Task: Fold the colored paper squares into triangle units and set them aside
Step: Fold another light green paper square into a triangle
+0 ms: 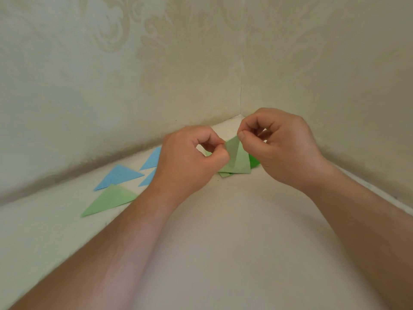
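- Left hand (192,153): back of hand toward the camera, fingers curled in, thumb and forefinger meeting in a pinch on the left edge of a light green paper (239,159).
- Right hand (281,144): raised a little higher than the left, knuckles up, thumb and forefinger tips (241,135) pinching the paper's top corner; other fingers curled loosely behind.
- Hands close together, nearly touching, with the paper between them.
- Both forearms bare, entering from the bottom corners and converging toward the middle.
- Wrists straight, left forearm lower in frame.
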A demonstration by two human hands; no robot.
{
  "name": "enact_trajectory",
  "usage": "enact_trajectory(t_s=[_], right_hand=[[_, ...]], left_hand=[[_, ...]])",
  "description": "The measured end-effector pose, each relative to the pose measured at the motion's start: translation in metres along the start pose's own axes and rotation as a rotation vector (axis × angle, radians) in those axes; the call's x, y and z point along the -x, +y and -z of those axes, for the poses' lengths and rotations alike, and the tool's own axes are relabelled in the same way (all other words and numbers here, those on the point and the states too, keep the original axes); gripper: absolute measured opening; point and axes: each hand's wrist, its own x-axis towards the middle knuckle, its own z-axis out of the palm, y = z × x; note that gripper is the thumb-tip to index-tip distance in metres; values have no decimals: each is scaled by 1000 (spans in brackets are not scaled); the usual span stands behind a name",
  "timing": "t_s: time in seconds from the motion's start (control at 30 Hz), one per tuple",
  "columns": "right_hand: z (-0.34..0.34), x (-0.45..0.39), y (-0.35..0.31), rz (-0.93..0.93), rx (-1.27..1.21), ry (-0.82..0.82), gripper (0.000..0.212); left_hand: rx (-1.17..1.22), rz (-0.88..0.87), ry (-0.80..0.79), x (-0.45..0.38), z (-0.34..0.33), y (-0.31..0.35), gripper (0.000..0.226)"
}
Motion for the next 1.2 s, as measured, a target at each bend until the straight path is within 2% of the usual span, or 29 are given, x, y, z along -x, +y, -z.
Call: enact_trajectory(t_s=[0.27,0.57,0.67,0.73,0.8,0.87,0.93,1.0,1.13,1.2], right_hand=[[6,-1,-3,-76,-31,40,27],[-1,1,1,-144,-62,63,21],[9,-6,-1,-232,-195,212,24],[18,-12,-2,-310,-356,337,27],[15,-13,-3,-465,-515,363,27],[4,-10,0,-638,-629,294,24],[-6,-6,1,-751,-708,184,16],[-10,-4,-4,-791,-745,131,10],[-8,6,-8,-781,-730,147,11],[-3,10,-14,-794,-723,157,5]], left_hand=[[-117,-22,-61,-4,7,-4,10],[-207,-18,-104,-8,10,-5,12],[-317,6,-121,-12,16,-14,16],[-232,71,-76,-14,20,-21,14],[-29,135,-18,-16,20,-23,12],[218,185,-30,-16,14,-17,13],[442,261,-112,-13,5,-12,16],[508,307,-155,-10,-3,-11,22],[596,335,-120,-6,-6,-6,14],[561,350,-134,-5,-1,-2,16]])
